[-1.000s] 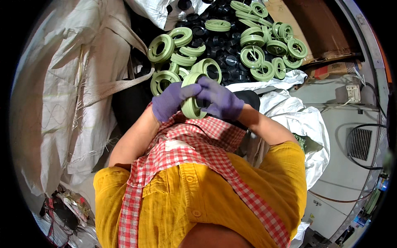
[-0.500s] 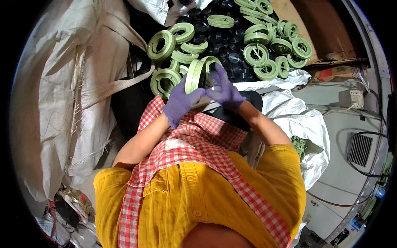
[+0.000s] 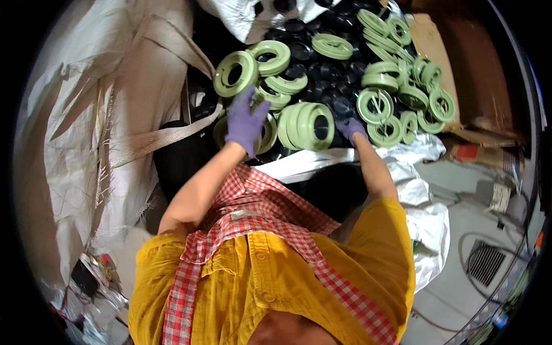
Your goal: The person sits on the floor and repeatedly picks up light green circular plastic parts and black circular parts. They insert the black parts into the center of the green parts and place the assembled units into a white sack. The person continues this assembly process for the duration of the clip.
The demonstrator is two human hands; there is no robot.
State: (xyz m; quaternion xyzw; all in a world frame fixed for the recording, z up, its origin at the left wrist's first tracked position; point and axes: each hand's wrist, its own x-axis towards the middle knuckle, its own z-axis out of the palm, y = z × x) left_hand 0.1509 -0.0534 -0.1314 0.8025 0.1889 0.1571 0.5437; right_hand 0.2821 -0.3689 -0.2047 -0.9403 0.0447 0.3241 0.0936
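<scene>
My left hand [image 3: 246, 122], in a purple glove, is open with its fingers spread. It lies over the near edge of several pale green plastic rings, close to a large upright ring [image 3: 236, 73]. My right hand [image 3: 351, 129], gloved the same way, reaches down among small black round caps [image 3: 339, 103]; its fingertips are partly hidden there. Between the two hands a stack of green rings [image 3: 299, 125] lies on its side, apart from the left hand. Whether the right hand grips a cap does not show.
More green rings [image 3: 385, 131] are heaped at the right, some with thin spokes. A large whitish woven sack [image 3: 103, 126] with a strap stands at the left. White sheeting [image 3: 425, 230] and a grey cabinet [image 3: 448, 299] are at the right, with cardboard [image 3: 431, 57] behind.
Both hands have let go of the stack of green rings, which now lies on the pile. The left hand moved left and away; the right hand moved right, to the black caps.
</scene>
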